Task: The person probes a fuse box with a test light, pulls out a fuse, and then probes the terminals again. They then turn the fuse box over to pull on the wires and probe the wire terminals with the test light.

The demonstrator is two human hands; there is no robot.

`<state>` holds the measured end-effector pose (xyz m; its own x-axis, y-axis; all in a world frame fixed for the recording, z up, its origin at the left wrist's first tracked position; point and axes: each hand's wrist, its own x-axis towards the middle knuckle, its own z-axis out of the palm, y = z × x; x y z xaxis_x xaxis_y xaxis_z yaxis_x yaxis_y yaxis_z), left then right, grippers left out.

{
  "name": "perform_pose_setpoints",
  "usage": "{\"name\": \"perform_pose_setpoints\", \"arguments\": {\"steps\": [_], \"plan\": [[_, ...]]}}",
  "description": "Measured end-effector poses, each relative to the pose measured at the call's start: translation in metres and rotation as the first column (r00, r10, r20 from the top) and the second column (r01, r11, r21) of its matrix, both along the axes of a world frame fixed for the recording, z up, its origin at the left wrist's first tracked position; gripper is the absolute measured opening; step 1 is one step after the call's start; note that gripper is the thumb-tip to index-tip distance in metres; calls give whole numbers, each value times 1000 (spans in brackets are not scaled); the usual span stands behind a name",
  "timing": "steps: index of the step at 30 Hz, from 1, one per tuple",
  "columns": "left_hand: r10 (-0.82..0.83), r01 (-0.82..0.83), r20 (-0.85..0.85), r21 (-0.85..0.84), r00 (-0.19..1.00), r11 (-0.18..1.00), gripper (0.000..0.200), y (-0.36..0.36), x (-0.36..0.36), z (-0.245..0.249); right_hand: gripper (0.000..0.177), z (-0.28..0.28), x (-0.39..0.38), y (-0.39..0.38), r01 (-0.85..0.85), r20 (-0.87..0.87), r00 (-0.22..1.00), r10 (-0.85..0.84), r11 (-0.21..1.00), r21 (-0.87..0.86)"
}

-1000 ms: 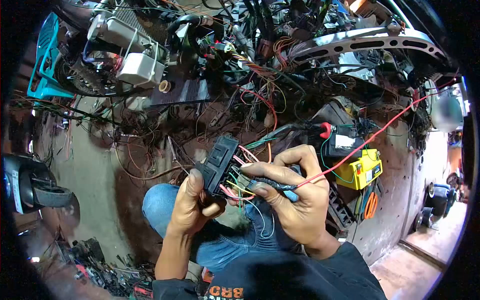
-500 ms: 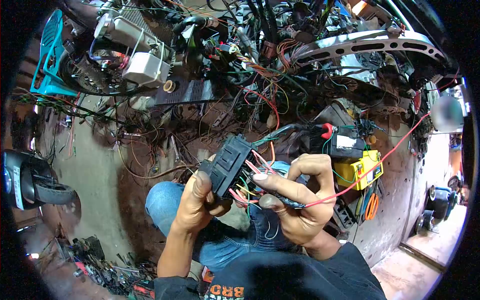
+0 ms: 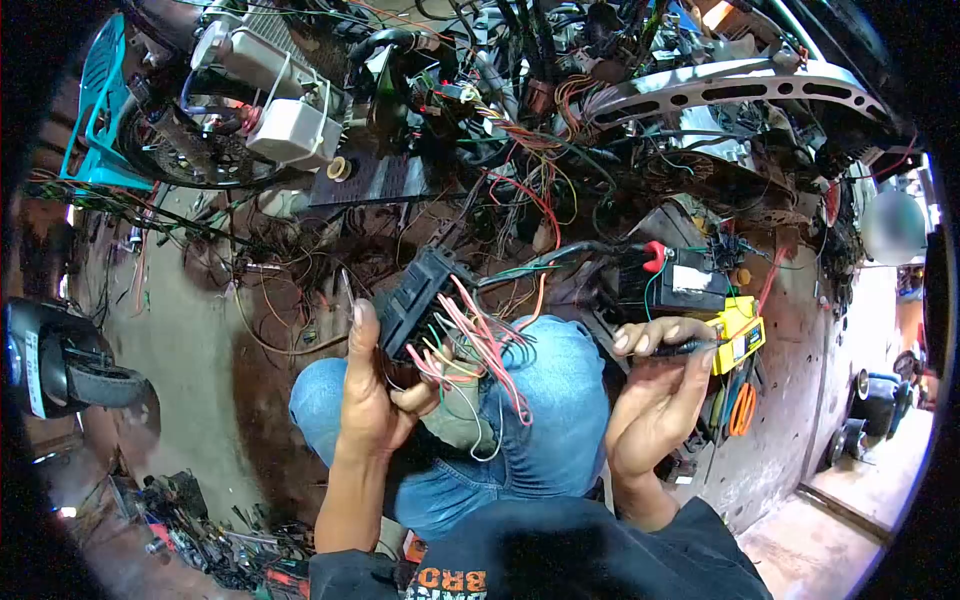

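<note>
A black fuse box [image 3: 415,300] is gripped in my left hand [image 3: 375,395], thumb along its near edge. Pink, white, yellow and green wires [image 3: 480,345] hang from its right side over my jeans. A thin pointed metal shaft [image 3: 346,284] sticks up beside my left thumb; its other end is hidden. My right hand [image 3: 660,400] is off to the right, apart from the box. Its fingers pinch a slim black probe-like piece [image 3: 680,348], which points sideways in front of the yellow battery [image 3: 738,335].
A black battery [image 3: 690,285] with a red clamp [image 3: 655,257] stands beyond my right hand. Orange-handled pliers [image 3: 742,410] lie nearby. A partly dismantled vehicle with loose wiring [image 3: 530,140] fills the far side. Tools [image 3: 220,540] are heaped at lower left.
My right hand has moved right, away from the fuse box's wires, with the black piece. The red wire that stretched from it has gone slack. The fuse box has shifted slightly left.
</note>
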<state>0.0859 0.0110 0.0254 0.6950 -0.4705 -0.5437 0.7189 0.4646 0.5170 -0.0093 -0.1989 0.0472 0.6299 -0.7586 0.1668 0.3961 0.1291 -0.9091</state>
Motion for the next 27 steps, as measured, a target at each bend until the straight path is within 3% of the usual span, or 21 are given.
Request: {"name": "perform_pose_setpoints", "arguments": {"steps": [1,2,3,5,9,10,12,13,18,21,25,27], "plan": [[5,-6,-13,-16,1000,1000,72,0,1,-1,36,-3,-7,-2,21,-29,999,-21,1000,16],[-43,41,-15,-137,999,990,71,8,2,-10,33,-4,-15,-3,6,-54,999,-5,1000,27],[23,-24,-12,-43,1000,999,71,4,2,-7,32,-5,-22,-3,0,-107,994,0,1000,4],[84,-84,-4,-18,996,996,70,1,6,-3,32,-11,-35,-4,-18,-210,978,10,999,-36],[92,-98,-57,-116,994,988,68,10,10,-1,36,-23,-55,-2,-27,-342,940,-3,996,-84],[120,-126,-59,-106,991,986,67,7,9,0,43,-26,-63,-3,-47,-370,929,29,998,-40],[163,-168,-69,-60,984,984,68,4,10,3,49,-27,-66,0,-35,-452,892,-24,992,-121],[107,-111,-55,-66,993,992,70,9,10,-3,53,-27,-68,2,-31,-489,871,-52,986,-162],[121,-121,-20,-9,992,993,72,7,9,-5,80,-36,-82,10,-84,-526,846,-91,950,-300],[59,-58,12,-90,998,994,66,17,7,-11,81,-43,-93,10,-80,-524,844,-116,938,-336],[87,-85,43,-54,995,995,67,15,7,-12,64,-42,-106,15,-93,-602,793,-93,958,-271],[61,-56,48,-97,997,994,70,16,8,-12,47,-39,-115,23,-64,-624,771,-130,958,-278]]}}
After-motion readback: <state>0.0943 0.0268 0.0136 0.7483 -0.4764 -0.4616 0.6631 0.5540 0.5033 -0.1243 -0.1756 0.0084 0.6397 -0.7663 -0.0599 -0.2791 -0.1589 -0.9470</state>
